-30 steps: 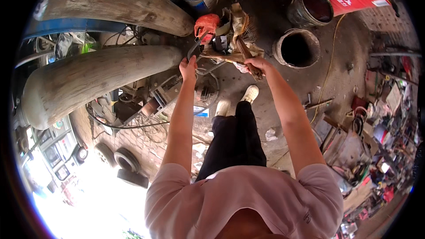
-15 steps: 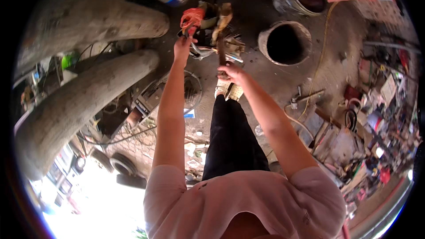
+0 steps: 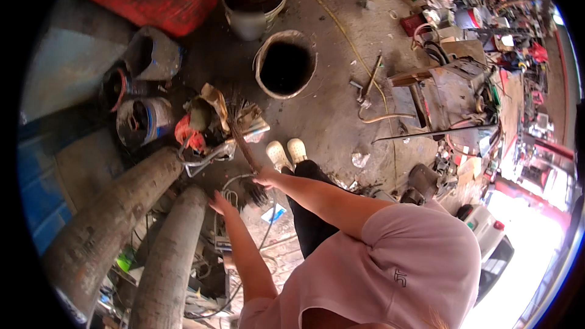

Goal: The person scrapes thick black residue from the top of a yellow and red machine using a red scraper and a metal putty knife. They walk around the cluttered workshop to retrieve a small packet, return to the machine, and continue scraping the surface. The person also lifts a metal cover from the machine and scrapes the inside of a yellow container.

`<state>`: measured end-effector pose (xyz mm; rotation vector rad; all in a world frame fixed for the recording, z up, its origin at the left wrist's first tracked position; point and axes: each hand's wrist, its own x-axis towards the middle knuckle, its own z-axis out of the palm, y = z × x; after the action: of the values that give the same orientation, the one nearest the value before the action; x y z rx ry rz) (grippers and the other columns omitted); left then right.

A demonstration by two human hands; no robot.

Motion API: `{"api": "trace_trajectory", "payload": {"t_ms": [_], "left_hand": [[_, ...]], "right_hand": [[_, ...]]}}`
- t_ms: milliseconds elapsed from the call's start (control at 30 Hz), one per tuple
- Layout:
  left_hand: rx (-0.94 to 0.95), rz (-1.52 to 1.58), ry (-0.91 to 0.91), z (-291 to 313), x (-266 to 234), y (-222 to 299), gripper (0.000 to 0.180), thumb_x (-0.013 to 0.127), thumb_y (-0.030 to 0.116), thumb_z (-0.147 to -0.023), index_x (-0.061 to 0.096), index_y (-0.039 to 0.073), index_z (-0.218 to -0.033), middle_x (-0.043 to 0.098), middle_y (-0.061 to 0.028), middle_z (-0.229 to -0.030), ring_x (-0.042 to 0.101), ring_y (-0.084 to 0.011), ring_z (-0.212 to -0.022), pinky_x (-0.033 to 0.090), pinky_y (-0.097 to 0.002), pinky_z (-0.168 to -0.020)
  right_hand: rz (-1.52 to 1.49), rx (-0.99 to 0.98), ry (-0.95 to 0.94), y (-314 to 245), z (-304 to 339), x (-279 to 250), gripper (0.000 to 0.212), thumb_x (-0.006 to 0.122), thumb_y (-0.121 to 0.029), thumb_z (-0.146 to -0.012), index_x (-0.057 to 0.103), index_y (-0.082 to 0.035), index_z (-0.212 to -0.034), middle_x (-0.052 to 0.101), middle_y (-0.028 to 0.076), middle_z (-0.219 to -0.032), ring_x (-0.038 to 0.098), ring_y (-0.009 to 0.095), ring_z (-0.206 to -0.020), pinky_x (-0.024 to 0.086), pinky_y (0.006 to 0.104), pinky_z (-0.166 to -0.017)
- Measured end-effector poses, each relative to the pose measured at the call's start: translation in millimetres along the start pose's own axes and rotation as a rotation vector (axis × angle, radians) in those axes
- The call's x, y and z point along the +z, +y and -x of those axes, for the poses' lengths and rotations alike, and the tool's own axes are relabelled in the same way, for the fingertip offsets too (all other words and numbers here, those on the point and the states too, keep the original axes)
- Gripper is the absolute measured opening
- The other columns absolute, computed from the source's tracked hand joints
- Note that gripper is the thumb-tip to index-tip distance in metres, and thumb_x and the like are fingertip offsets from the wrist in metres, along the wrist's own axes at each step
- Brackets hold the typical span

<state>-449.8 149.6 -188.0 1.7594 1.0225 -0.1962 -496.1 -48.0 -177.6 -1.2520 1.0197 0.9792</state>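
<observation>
My right hand is closed around a long brown stick that slants up and left toward a pile of scraps. Dark bristles show just below that hand; whether they belong to the stick I cannot tell. Lower left, my left hand is open and holds nothing, its fingers apart beside the end of a thick grey cylinder. Beyond it a bent metal frame lies by the scraps. An orange-red bundle rests among them, next to crumpled brown wrapping.
A round bin with a dark inside and a bucket of dark liquid stand ahead. Several buckets are at left, near a second thick cylinder. A yellow hose crosses the floor. Clutter and a metal box lie right.
The view has swung, with the bins now further left. My left hand has let go of the orange-red bundle and come back toward me. My right hand still grips the stick.
</observation>
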Motion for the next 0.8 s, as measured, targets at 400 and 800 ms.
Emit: {"api": "trace_trajectory", "payload": {"t_ms": [400,800], "left_hand": [[-0.313,-0.310,0.019,81,-32,-10,0.052,0.059,0.025,-0.071,0.041,0.008,-0.117,0.048,-0.0119,-0.111,0.050,-0.0313,-0.091,0.044,-0.0472,-0.064],[0.361,-0.653,-0.039,242,154,96,0.052,0.053,0.025,-0.075,0.039,-0.001,-0.118,0.047,-0.0263,-0.112,0.050,-0.0349,-0.100,0.041,-0.0426,-0.084]], "right_hand": [[-0.529,-0.239,0.302,88,129,-258,0.047,0.061,-0.021,-0.074,0.045,-0.004,-0.115,0.058,0.008,-0.089,0.059,0.016,-0.071,0.053,0.0328,-0.057],[-0.891,0.179,0.669,461,206,-360,0.020,0.058,-0.018,-0.076,0.056,0.000,-0.085,0.058,0.011,-0.070,0.058,0.020,-0.052,0.053,0.0372,-0.048]]}}
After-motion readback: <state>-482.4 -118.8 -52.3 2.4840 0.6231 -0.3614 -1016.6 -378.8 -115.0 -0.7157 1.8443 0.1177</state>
